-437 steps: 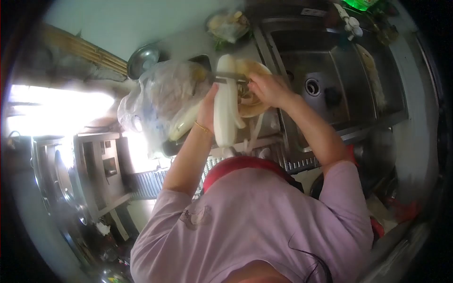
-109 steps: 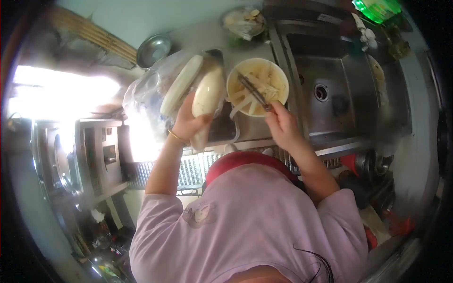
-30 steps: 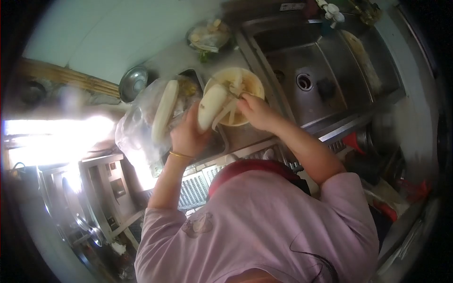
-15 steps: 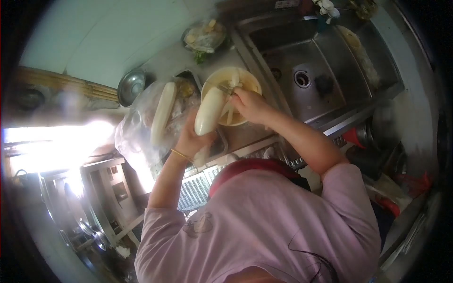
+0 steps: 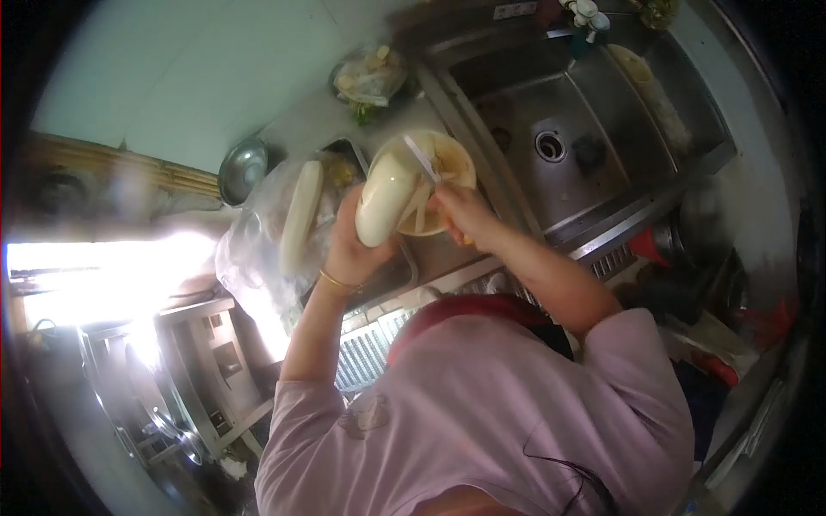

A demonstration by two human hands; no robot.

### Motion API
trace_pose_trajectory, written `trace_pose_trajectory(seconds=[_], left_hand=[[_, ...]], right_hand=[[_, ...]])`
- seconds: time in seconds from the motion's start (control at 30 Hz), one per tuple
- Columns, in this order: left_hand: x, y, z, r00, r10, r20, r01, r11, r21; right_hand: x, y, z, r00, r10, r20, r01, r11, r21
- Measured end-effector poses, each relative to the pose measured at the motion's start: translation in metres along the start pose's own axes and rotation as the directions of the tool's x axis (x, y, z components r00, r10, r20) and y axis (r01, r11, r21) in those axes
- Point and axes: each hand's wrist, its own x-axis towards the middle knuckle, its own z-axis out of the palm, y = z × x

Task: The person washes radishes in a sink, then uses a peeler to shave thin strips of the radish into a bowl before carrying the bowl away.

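My left hand (image 5: 351,249) is wrapped round a thick, pale peeled vegetable (image 5: 385,199), held tilted over the left side of a round yellowish bowl (image 5: 462,162). Closed on a peeler (image 5: 421,158), my right hand (image 5: 463,215) is at the bowl's near right side, close beside the vegetable. Pale strips of peel lie in the bowl. A second long white vegetable (image 5: 300,217) rests on a clear plastic bag (image 5: 255,225) to the left of my left hand.
The steel sink (image 5: 551,107) is on the right, with its drain visible. A metal bowl (image 5: 244,170) stands at the back left. Behind the yellowish bowl is a dish with bagged pale pieces (image 5: 370,79) and some greens. Metal racks (image 5: 185,378) stand at the lower left.
Since the first frame, a white vegetable has come to lie on the bag. Over the last second, the peeler has swung to point up and left, and the held vegetable has shifted slightly.
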Motion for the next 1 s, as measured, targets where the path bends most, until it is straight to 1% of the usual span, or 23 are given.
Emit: trace_pose_trajectory(seconds=[0.07,0.1,0.17,0.23,0.27,0.3,0.33,0.37,0.4,0.43,0.47,0.5,0.53,0.57,0.63,0.67,0.73,0.77,0.83,0.87,0.9,0.97,1.0], left_hand=[[0.009,0.002,0.000,0.998,0.002,-0.058,0.000,0.999,0.048],[0.010,0.002,0.002,0.996,0.008,-0.094,-0.001,0.997,0.077],[0.011,0.005,0.005,0.985,0.000,-0.171,0.005,1.000,0.025],[0.015,0.007,0.010,0.960,-0.087,-0.265,0.036,0.980,-0.194],[0.017,0.008,0.015,0.937,-0.185,-0.296,0.059,0.920,-0.386],[0.018,0.011,0.018,0.916,-0.274,-0.292,0.057,0.812,-0.582],[0.016,0.017,0.022,0.903,-0.342,-0.259,0.032,0.655,-0.755],[0.014,0.025,0.021,0.949,-0.277,-0.153,-0.011,0.453,-0.891],[0.015,0.033,0.022,0.984,-0.174,-0.041,-0.001,0.227,-0.974],[0.024,0.033,0.018,0.994,0.076,0.075,0.071,0.054,-0.996],[0.027,0.028,0.017,0.984,-0.042,0.171,0.169,-0.050,-0.984],[0.026,0.021,0.019,0.949,-0.152,0.274,0.248,-0.171,-0.954],[0.023,0.012,0.021,0.892,-0.246,0.379,0.301,-0.303,-0.904],[0.023,-0.009,0.026,0.898,-0.197,0.394,0.319,-0.327,-0.890],[0.027,-0.041,0.030,0.909,-0.078,0.410,0.359,-0.356,-0.863],[0.024,-0.045,0.028,0.885,-0.209,0.415,0.330,-0.345,-0.878],[0.024,-0.029,0.017,0.788,-0.456,0.413,0.289,-0.318,-0.903],[0.022,-0.034,0.016,0.814,-0.443,0.376,0.258,-0.304,-0.917],[0.025,-0.042,0.012,0.863,-0.410,0.297,0.198,-0.267,-0.943],[0.025,-0.043,0.011,0.881,-0.377,0.287,0.174,-0.306,-0.936],[0.025,-0.043,0.012,0.896,-0.345,0.279,0.155,-0.346,-0.926],[0.026,-0.053,0.014,0.925,-0.254,0.284,0.172,-0.388,-0.905],[0.028,-0.049,0.015,0.895,-0.340,0.288,0.156,-0.368,-0.917]], right_hand=[[-0.014,-0.012,0.017,0.988,-0.004,0.156,-0.040,0.959,0.281],[-0.024,-0.020,0.027,0.988,-0.028,0.151,-0.027,0.937,0.348],[-0.041,-0.035,0.044,0.987,-0.066,0.144,-0.011,0.880,0.474],[-0.047,-0.049,0.050,0.978,-0.186,0.097,0.130,0.901,0.415],[-0.047,-0.051,0.053,0.967,-0.241,0.080,0.194,0.905,0.380],[-0.042,-0.050,0.051,0.954,-0.286,0.091,0.248,0.922,0.298],[-0.038,-0.053,0.051,0.924,-0.370,0.100,0.322,0.891,0.321],[-0.037,-0.057,0.051,0.886,-0.451,0.106,0.393,0.853,0.344],[-0.045,-0.067,0.049,0.877,-0.464,0.125,0.419,0.866,0.274],[-0.053,-0.078,0.047,0.867,-0.477,0.144,0.446,0.872,0.202],[-0.040,-0.074,0.044,0.765,-0.629,0.137,0.632,0.774,0.021],[-0.018,-0.066,0.039,0.637,-0.752,0.169,0.770,0.618,-0.156],[-0.014,-0.069,0.043,0.492,-0.838,0.237,0.855,0.414,-0.311],[-0.022,-0.072,0.034,0.795,-0.537,0.281,0.604,0.739,-0.297],[-0.024,-0.062,0.028,0.789,-0.600,0.135,0.612,0.743,-0.272],[-0.026,-0.059,0.025,0.776,-0.629,0.053,0.618,0.742,-0.260],[-0.043,-0.054,0.012,0.727,-0.682,0.081,0.619,0.599,-0.507],[-0.053,-0.051,0.009,0.701,-0.705,0.105,0.603,0.509,-0.615],[-0.068,-0.040,0.012,0.618,-0.753,0.228,0.633,0.303,-0.712],[-0.072,-0.038,0.013,0.569,-0.769,0.291,0.639,0.191,-0.745],[-0.076,-0.039,0.017,0.613,-0.723,0.319,0.625,0.196,-0.755],[-0.080,-0.046,0.027,0.575,-0.728,0.374,0.608,0.074,-0.791],[-0.081,-0.047,0.030,0.556,-0.731,0.394,0.591,0.015,-0.806]])
